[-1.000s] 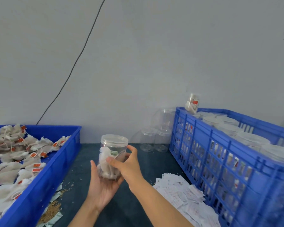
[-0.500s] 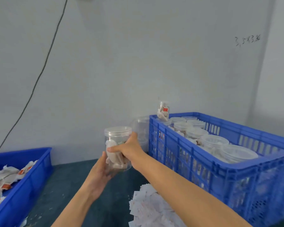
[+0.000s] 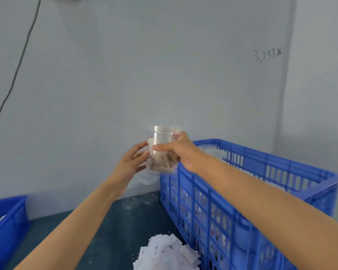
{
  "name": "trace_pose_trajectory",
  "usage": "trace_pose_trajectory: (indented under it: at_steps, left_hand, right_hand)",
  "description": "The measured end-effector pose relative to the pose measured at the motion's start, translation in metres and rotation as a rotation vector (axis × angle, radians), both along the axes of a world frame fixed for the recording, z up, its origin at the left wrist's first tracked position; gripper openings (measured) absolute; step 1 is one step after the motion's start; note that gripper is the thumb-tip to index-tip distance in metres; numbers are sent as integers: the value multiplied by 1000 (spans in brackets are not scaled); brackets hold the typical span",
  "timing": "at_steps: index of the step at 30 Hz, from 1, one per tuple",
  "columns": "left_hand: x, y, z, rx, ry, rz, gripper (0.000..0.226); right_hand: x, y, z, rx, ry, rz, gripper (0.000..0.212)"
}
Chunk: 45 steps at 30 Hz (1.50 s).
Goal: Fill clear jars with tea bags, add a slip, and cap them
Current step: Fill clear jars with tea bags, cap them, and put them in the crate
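We see the right hand (image 3: 180,151) gripping the capped jar (image 3: 162,149) (tea bags inside) above the blue crate (image 3: 261,172) corner; left hand (image 3: 132,161) fingers steady its side.

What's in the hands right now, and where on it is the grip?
A capped clear jar of tea bags: the right hand grips its side wall below the lid, and the left hand touches the opposite side.
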State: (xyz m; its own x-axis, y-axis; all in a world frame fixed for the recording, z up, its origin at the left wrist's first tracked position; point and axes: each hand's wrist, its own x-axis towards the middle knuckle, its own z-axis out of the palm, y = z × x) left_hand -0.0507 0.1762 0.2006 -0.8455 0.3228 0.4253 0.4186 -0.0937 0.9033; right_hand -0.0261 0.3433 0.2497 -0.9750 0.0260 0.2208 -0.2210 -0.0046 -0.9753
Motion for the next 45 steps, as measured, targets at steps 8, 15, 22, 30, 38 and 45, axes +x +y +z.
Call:
trace_pose_trajectory:
  at_steps: [8,15,22,30,38,45]
  left_hand:
    - [-11,72,38,-74,51,-15,33]
    - [-28,132,42,-49,32,-61,40]
    - [-48,172,44,-59,68,-40,46]
    - [-81,191,39,-37,-14,-74,48]
    - [-89,225,32,-114,-80,-220,51]
    - [-89,264,17,-384,10,-166,57]
  right_hand:
    - [-1,85,26,138,161,11,38]
    - [-10,136,37,140,99,-107,89]
    - [-29,164,38,99,100,-170,75]
    - [-66,175,31,73,-30,-269,87]
    - [-66,210,21,202,-60,-369,83]
    - [-54,239,-7,242,-225,-473,85]
